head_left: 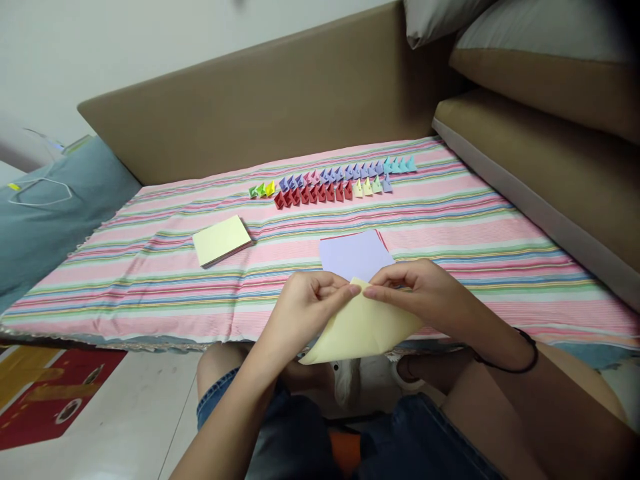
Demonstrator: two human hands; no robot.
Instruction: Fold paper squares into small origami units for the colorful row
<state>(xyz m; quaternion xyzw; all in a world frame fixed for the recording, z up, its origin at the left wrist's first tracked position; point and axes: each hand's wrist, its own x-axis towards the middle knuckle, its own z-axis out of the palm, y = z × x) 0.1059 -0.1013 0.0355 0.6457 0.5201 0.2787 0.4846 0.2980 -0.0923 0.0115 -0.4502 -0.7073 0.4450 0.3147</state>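
Note:
A pale yellow sheet of paper [367, 330] hangs in front of me, above my lap, with a crease down its middle. My left hand [320, 293] pinches its upper edge between thumb and fingers. Close beside it, my right hand [407, 287] pinches the same edge, the two thumbs nearly touching. Just beyond my hands, a lilac sheet [354, 252] lies on the striped cloth with red paper showing under its edge. Further left sits a stack of paper [221, 240] with a pale yellow sheet on top.
Two rows of small folded paper pieces [313, 193] in several colours stand on the striped cloth [165, 267], toward the sofa backrest [270, 100]. Cushions [545, 87] are piled at the right. A blue-grey cushion [60, 200] lies at the left.

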